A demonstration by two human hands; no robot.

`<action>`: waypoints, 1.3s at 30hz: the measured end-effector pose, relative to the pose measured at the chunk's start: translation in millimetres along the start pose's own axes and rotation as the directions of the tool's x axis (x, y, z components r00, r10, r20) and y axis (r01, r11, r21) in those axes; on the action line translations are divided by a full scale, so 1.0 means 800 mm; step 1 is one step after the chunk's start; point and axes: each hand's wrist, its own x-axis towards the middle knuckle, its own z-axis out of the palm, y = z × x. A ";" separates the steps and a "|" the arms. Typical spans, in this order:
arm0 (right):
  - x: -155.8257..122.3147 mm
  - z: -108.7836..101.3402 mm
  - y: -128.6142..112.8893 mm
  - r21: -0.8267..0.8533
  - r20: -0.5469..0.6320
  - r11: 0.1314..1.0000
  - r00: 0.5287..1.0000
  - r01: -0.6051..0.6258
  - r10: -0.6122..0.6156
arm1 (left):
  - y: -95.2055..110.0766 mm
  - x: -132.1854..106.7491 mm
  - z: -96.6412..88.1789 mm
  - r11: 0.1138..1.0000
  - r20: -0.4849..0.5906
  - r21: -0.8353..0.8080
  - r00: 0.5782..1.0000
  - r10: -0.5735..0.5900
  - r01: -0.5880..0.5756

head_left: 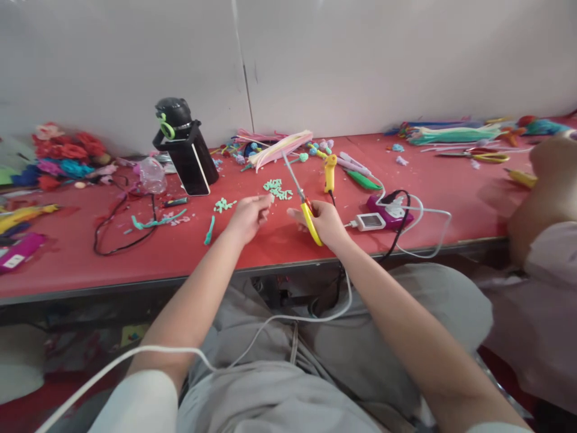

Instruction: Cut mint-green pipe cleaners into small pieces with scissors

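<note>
Head view: yellow scissors [310,219] within right hand [328,227] grip, left hand [247,218] beside.

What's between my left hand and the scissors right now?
Head view: only bare red table between the left hand and the yellow-handled scissors in the right hand; green clippings lie just beyond.

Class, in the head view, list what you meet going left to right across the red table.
Magenta object, black cable loop, black bottle, left hand, right hand holding yellow-handled scissors, white charger, another person's arm.
</note>
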 end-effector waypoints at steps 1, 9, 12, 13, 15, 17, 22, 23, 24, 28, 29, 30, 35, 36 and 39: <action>0.001 0.004 -0.001 0.080 0.022 0.997 1.000 -0.003 0.001 | -0.007 -0.015 0.003 1.000 0.006 -0.021 1.000 -0.011 0.011; -0.002 0.025 -0.009 0.397 0.167 0.913 0.986 -0.089 0.024 | -0.040 -0.053 0.003 0.880 0.018 0.361 0.946 0.325 -0.309; -0.003 0.026 -0.009 0.392 0.176 0.915 0.984 -0.096 0.028 | -0.045 -0.050 0.000 0.856 0.032 0.395 0.937 0.349 -0.332; -0.003 0.026 -0.009 0.394 0.173 0.914 0.984 -0.098 0.032 | -0.046 -0.049 -0.001 0.856 0.029 0.396 0.936 0.350 -0.332; -0.003 0.025 -0.008 0.403 0.166 0.909 0.985 -0.104 0.039 | -0.049 -0.048 -0.001 0.856 0.026 0.397 0.936 0.350 -0.331; -0.003 0.025 -0.007 0.414 0.160 0.903 0.986 -0.114 0.051 | -0.051 -0.048 -0.001 0.855 0.028 0.399 0.936 0.350 -0.331; -0.002 0.027 -0.006 0.435 0.161 0.890 0.984 -0.136 0.072 | -0.051 -0.050 0.000 0.843 0.019 0.419 0.931 0.364 -0.338; -0.002 0.027 -0.006 0.437 0.165 0.888 0.984 -0.140 0.074 | -0.051 -0.051 0.000 0.841 0.014 0.420 0.929 0.369 -0.340; -0.002 0.027 -0.006 0.439 0.166 0.887 0.983 -0.141 0.074 | -0.050 -0.052 0.000 0.841 0.008 0.419 0.928 0.373 -0.342; -0.001 0.028 -0.004 0.427 0.166 0.896 0.984 -0.127 0.060 | -0.052 -0.052 0.000 0.842 -0.014 0.411 0.922 0.388 -0.348; -0.001 0.028 -0.004 0.419 0.165 0.899 0.984 -0.124 0.058 | -0.053 -0.052 0.000 0.843 -0.018 0.411 0.921 0.388 -0.347; 0.000 0.028 -0.003 0.413 0.165 0.902 0.985 -0.122 0.058 | -0.053 -0.052 0.000 0.844 -0.022 0.410 0.922 0.388 -0.345; 0.002 0.025 -0.003 0.411 0.183 0.901 0.981 -0.140 0.069 | -0.056 -0.049 -0.001 0.852 -0.037 0.396 0.921 0.387 -0.342; 0.003 0.024 -0.003 0.409 0.188 0.901 0.980 -0.142 0.069 | -0.056 -0.049 -0.001 0.854 -0.035 0.391 0.921 0.387 -0.344; 0.004 0.021 -0.002 0.395 0.191 0.907 0.979 -0.144 0.073 | -0.057 -0.048 -0.001 0.854 -0.030 0.389 0.922 0.387 -0.346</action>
